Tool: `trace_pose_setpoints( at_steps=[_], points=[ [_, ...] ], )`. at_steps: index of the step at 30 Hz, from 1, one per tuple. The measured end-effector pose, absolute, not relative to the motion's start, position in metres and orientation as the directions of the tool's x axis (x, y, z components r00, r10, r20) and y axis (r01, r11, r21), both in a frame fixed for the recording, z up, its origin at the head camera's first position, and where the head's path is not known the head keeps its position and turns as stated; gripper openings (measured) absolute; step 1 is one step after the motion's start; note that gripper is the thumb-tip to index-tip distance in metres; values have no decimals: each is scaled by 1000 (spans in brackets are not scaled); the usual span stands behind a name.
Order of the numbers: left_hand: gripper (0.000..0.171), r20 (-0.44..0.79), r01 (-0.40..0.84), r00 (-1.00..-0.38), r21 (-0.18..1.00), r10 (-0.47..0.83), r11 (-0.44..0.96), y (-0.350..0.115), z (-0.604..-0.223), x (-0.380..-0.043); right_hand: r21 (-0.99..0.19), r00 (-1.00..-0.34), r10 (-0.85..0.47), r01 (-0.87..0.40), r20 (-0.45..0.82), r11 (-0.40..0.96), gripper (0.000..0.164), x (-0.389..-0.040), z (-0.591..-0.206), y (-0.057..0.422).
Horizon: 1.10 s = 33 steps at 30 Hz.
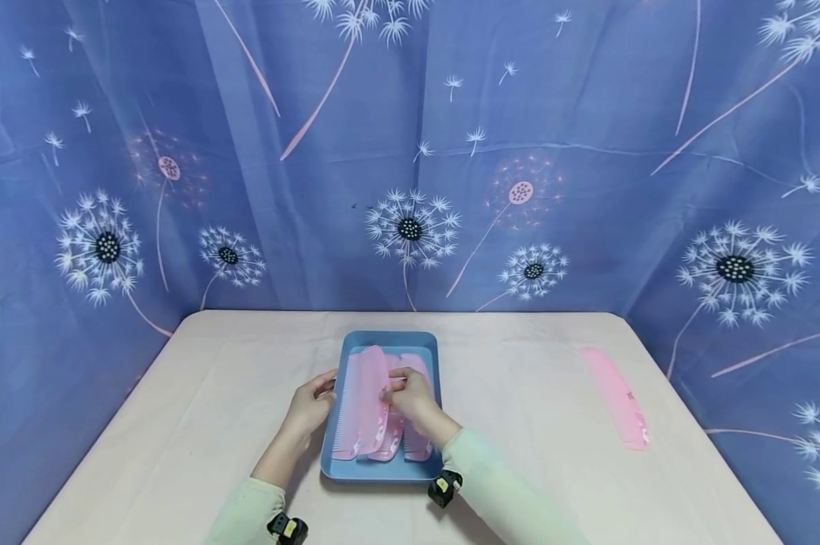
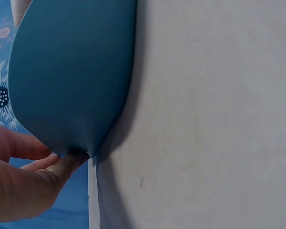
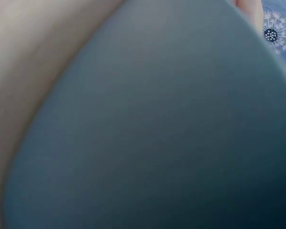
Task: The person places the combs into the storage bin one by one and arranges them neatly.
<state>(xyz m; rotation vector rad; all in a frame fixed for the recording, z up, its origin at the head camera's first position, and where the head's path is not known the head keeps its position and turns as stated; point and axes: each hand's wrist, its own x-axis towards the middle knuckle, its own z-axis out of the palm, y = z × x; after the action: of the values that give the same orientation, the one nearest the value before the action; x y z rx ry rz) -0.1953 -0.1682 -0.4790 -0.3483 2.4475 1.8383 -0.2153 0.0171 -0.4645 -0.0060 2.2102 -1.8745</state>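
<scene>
A blue rectangular tray [image 1: 375, 475] stands at the middle of the table with several pink combs in it. My left hand [image 1: 309, 409] grips the tray's left side; in the left wrist view its thumb and fingers [image 2: 26, 186] pinch the blue tray edge [image 2: 76, 76]. Over the tray, my right hand [image 1: 418, 401] pinches a pink comb [image 1: 372, 393] by its right edge, and this comb lies slightly tilted across the others. One comb [image 1: 345, 420] shows at the left and another [image 1: 419, 445] at the right. The tray wall [image 3: 157, 119] fills the right wrist view, hiding the right fingers there.
A single pink comb [image 1: 615, 399] lies apart on the right of the pale table [image 1: 519, 363]. Blue curtains [image 1: 328, 227] with dandelion prints hang behind and along both sides of the table. Each sleeve end carries a small black camera [image 1: 444, 489].
</scene>
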Motion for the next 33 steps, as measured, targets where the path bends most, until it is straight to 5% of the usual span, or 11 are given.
trace_pose_setpoints(
  at_steps=[11,33],
  points=[
    [51,-197,-233,-968,932,-153,279,-168,-480,-196,-962,-976,-149,120,-160,245,33,-209,-469,11],
    [51,-175,-210,-974,940,-147,270,-169,-479,-196,-947,-984,-107,106,-144,304,40,-204,-468,3]
  ],
)
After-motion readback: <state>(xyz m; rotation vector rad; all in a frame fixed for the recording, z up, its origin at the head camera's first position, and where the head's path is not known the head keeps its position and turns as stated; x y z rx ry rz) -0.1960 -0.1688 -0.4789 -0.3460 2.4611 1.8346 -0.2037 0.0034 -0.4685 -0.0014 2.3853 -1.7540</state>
